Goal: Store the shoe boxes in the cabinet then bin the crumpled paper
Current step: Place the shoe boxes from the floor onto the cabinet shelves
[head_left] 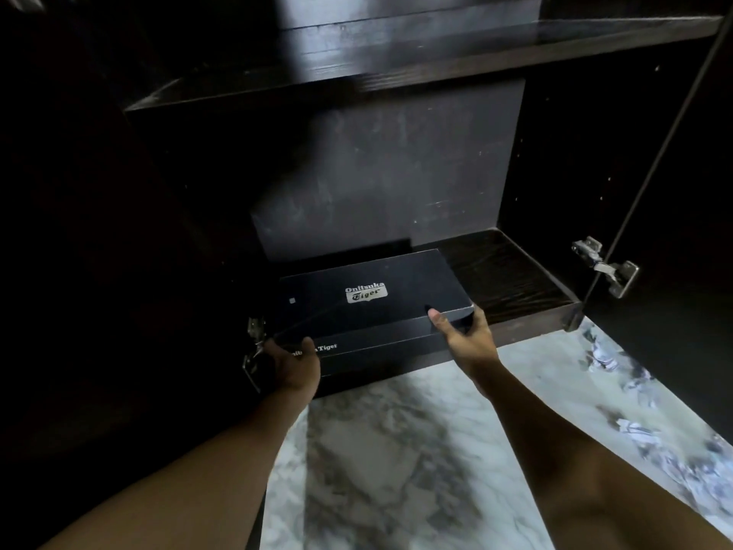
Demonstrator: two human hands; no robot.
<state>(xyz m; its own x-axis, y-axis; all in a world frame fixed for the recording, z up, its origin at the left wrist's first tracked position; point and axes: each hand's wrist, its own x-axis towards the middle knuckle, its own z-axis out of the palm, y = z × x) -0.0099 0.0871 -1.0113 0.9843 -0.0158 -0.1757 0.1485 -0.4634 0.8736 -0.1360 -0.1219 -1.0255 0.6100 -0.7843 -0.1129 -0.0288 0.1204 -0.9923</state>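
Dark cabinet (396, 152) interior. Black shoe box (369, 307) part-way onto bottom shelf (507, 271). Left grip (295, 361) curled round near-left corner, right grip (466, 333) clasping near-right corner. Crumpled paper (603, 359) on marble floor (396, 450), right.

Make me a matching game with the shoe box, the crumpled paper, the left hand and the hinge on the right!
Things:
1. shoe box
2. crumpled paper
3. left hand
4. right-side hinge

Clues:
A. lies on the marble floor
B. shiny silver metal
C. black with a Tiger logo
D. grips the shoe box's near left corner

Pairs: 1-C, 2-A, 3-D, 4-B
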